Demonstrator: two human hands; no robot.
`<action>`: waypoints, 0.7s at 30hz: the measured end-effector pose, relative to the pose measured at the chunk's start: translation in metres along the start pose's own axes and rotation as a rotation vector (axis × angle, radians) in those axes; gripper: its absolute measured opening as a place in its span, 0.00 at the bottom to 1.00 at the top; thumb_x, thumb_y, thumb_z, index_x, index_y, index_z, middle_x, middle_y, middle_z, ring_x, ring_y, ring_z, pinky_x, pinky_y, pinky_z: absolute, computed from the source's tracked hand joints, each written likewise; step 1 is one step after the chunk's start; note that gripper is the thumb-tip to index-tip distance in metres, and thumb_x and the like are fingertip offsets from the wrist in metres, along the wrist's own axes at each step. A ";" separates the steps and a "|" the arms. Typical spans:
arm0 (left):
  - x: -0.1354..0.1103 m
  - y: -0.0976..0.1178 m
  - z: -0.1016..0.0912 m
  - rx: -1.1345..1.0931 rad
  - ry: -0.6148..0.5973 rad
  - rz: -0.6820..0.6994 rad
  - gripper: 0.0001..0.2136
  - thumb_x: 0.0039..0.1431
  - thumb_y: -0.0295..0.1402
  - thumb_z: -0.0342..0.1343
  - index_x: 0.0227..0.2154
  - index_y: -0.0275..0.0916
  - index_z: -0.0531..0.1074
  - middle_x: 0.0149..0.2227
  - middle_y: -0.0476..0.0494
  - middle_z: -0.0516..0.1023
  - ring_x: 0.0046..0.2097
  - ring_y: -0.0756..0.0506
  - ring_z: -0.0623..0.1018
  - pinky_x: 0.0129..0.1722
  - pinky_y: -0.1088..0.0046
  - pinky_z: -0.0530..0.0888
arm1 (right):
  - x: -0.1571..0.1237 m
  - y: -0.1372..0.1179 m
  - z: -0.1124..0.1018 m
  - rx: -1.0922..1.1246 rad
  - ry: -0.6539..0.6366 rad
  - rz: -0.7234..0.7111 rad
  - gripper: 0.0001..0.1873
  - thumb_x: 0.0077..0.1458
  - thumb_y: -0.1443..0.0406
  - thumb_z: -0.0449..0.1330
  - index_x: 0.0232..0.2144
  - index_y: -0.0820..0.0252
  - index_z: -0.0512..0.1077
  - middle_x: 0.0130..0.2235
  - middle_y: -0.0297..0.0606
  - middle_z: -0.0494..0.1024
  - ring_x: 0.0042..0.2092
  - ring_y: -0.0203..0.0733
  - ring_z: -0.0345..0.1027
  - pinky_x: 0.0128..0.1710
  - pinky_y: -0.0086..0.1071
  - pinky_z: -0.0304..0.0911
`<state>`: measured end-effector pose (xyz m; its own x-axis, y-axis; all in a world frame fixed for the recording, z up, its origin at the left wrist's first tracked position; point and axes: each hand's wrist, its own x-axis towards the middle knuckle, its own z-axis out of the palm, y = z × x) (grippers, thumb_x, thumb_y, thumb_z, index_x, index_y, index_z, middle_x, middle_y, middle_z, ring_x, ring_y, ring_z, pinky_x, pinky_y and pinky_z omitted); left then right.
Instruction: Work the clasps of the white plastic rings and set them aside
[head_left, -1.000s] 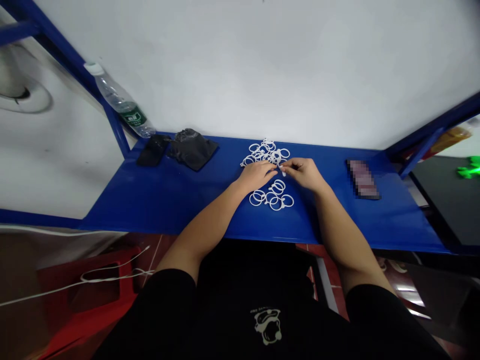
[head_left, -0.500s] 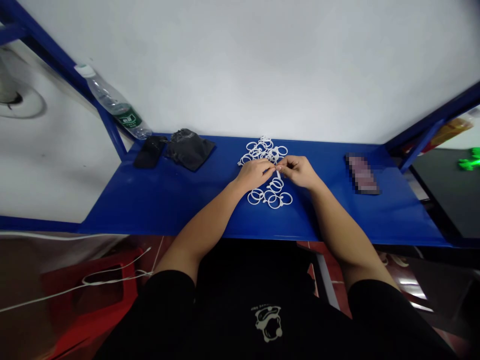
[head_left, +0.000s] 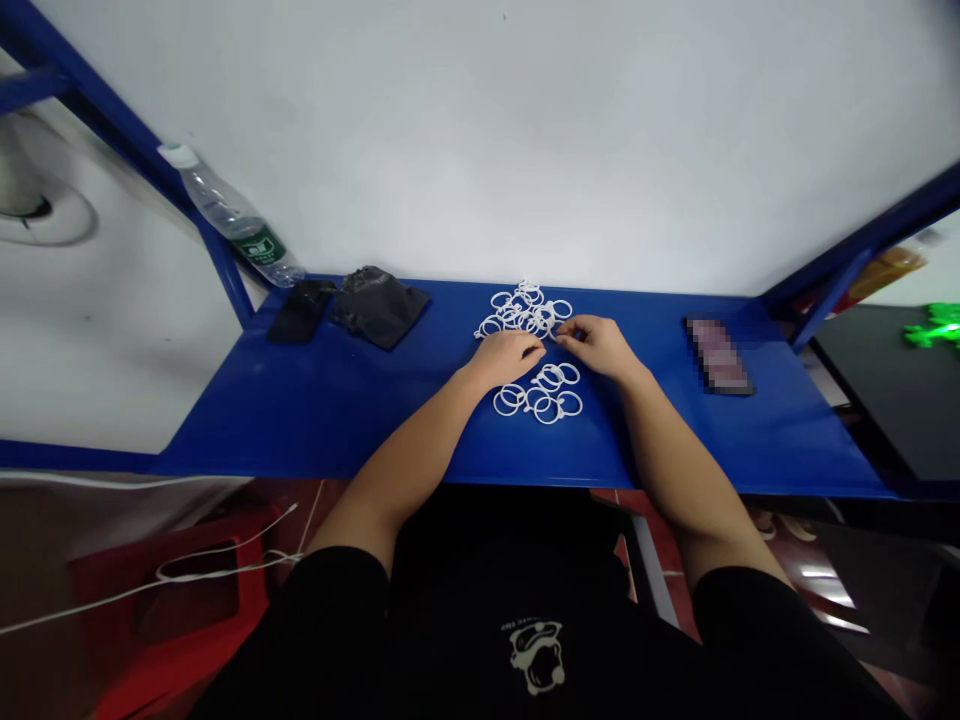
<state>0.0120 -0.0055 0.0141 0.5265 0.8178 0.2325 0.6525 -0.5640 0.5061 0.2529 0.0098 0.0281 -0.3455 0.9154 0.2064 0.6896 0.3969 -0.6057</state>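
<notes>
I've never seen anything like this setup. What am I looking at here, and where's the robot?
There is no robot: a person is working with two bare hands. One camera, worn on the person's head, looks forward and down, so both arms reach away from you.

On the blue table lie white rings: a far pile near the wall and a smaller near group. The left hand and the right hand are by the near edge of the far pile. Whether either holds a ring is too small to tell.

To the left are a clear bottle, a flat black object and a dark pouch; to the right lies a blurred-out rectangular item.
</notes>
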 end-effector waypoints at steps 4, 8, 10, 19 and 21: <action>-0.001 0.002 0.000 0.020 -0.043 -0.014 0.09 0.75 0.36 0.57 0.46 0.43 0.83 0.49 0.44 0.86 0.51 0.41 0.83 0.53 0.61 0.79 | 0.005 0.005 0.011 -0.129 0.013 -0.001 0.19 0.61 0.63 0.64 0.53 0.58 0.81 0.48 0.46 0.87 0.42 0.49 0.79 0.46 0.40 0.71; -0.001 0.001 -0.001 0.007 -0.059 -0.047 0.10 0.74 0.37 0.59 0.50 0.44 0.83 0.55 0.44 0.84 0.55 0.41 0.83 0.57 0.61 0.79 | 0.005 0.004 0.015 -0.200 -0.037 0.078 0.25 0.61 0.65 0.63 0.61 0.57 0.77 0.45 0.43 0.88 0.42 0.50 0.80 0.45 0.39 0.71; 0.000 0.001 -0.001 0.000 -0.056 -0.052 0.10 0.75 0.37 0.59 0.51 0.43 0.82 0.58 0.44 0.83 0.58 0.40 0.82 0.59 0.60 0.79 | 0.004 0.004 0.012 -0.233 -0.043 0.121 0.29 0.60 0.67 0.63 0.64 0.57 0.75 0.44 0.42 0.88 0.43 0.51 0.81 0.44 0.38 0.70; 0.000 -0.004 0.007 -0.008 0.001 -0.025 0.11 0.74 0.37 0.61 0.53 0.43 0.82 0.57 0.41 0.84 0.57 0.38 0.83 0.57 0.57 0.81 | 0.007 0.011 0.003 -0.292 -0.094 0.212 0.17 0.61 0.61 0.66 0.50 0.59 0.84 0.40 0.46 0.88 0.40 0.52 0.80 0.40 0.39 0.69; 0.000 -0.004 0.007 -0.002 0.004 -0.017 0.11 0.74 0.37 0.60 0.53 0.43 0.82 0.55 0.41 0.85 0.55 0.39 0.84 0.55 0.58 0.81 | 0.006 0.011 0.002 -0.289 -0.091 0.182 0.13 0.59 0.64 0.66 0.45 0.58 0.85 0.40 0.45 0.88 0.39 0.50 0.79 0.40 0.38 0.68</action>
<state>0.0132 -0.0041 0.0062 0.5130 0.8278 0.2270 0.6604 -0.5496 0.5117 0.2569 0.0200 0.0209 -0.2465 0.9684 0.0375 0.8923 0.2419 -0.3811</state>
